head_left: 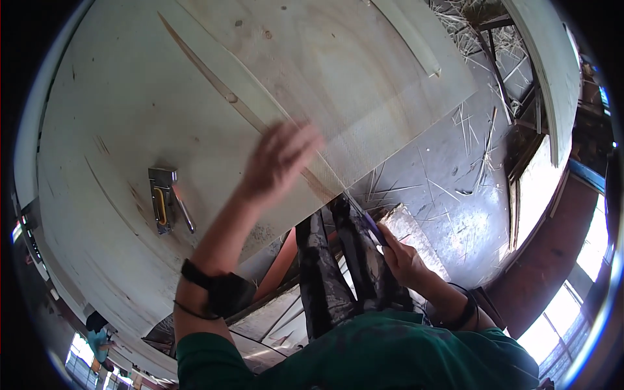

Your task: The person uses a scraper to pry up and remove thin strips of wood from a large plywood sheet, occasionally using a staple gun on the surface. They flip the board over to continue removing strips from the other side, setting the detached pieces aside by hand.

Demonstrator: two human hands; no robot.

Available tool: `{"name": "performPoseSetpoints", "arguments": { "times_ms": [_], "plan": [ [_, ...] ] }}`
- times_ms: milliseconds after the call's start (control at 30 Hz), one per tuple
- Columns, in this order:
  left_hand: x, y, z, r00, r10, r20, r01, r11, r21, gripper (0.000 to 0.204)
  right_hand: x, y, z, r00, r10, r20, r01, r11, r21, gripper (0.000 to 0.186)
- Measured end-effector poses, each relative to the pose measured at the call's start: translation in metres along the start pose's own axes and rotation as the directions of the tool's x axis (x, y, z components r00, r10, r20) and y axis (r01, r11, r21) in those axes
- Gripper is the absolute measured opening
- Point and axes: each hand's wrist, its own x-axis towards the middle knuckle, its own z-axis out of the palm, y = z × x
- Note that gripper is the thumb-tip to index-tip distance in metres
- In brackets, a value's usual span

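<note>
**Fingers spread on the sheet, blade at its near edge**

Fingers [296, 140] of the left hand [276, 166] lie loosely spread and blurred on the pale plywood sheet [130, 97], grasping nothing; the palm seems to press the board flat just left of a thin straight line that runs from about eleven o'clock down toward the centre. At nine o'clock of that hand, well apart from it, a metal staple gun [166, 198] with a yellow grip rests on the same sheet, untouched.

At four o'clock of the left hand, the right hand [400, 257] is clenched around a purple-handled knife [370, 224], whose tip meets the near end of a second, overlapping veneer sheet [364, 71] where the line arrives. Judging by this, the cut along that line is either just ending or only starting at the near edge; I cannot tell which, since no severed strip is clearly seen there. The sheets remain unfastened as far as can be seen.

Below the boards, dark trouser legs [338, 266] stand on a grey concrete floor [448, 195] strewn with thin wood slivers [481, 153], thickest toward one o'clock. Further right, a long pale plank [552, 71] leans by a wall, and bright windows [585, 286] show at four o'clock. Another person [97, 335] is small and distant at seven o'clock.
</note>
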Motion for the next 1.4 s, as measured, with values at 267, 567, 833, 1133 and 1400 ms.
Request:
{"name": "performPoseSetpoints", "arguments": {
  "times_ms": [267, 567, 833, 1133, 1400],
  "plan": [
    [0.076, -0.036, -0.050, 0.826, -0.100, 0.554, 0.135, 0.991, -0.022, 0.025, 0.123, 0.012, -0.021, 0.873, 0.330, -0.358, -0.230, 0.928, 0.294, 0.031],
    [0.074, -0.073, -0.174, 0.955, -0.273, -0.120, 0.292, 0.934, 0.204, 0.004, 0.157, -0.018, -0.045, 0.820, 0.247, -0.517, -0.259, 0.965, 0.049, 0.040],
    [-0.027, 0.076, -0.120, 0.948, 0.002, 0.318, 0.146, 0.885, -0.442, 0.035, 0.138, -0.070, -0.069, 0.898, 0.135, -0.419, -0.249, 0.940, -0.232, 0.037],
    [0.042, -0.188, -0.115, 0.813, -0.448, -0.372, 0.489, 0.872, 0.020, 0.059, 0.319, -0.220, 0.018, 0.916, -0.291, -0.276, 0.269, 0.956, -0.115, 0.055],
    [0.044, -0.266, -0.100, 0.817, -0.361, -0.451, 0.430, 0.901, 0.058, 0.047, 0.427, -0.259, 0.071, 0.900, -0.307, -0.309, 0.278, 0.951, -0.134, 0.056]
  ]
}}
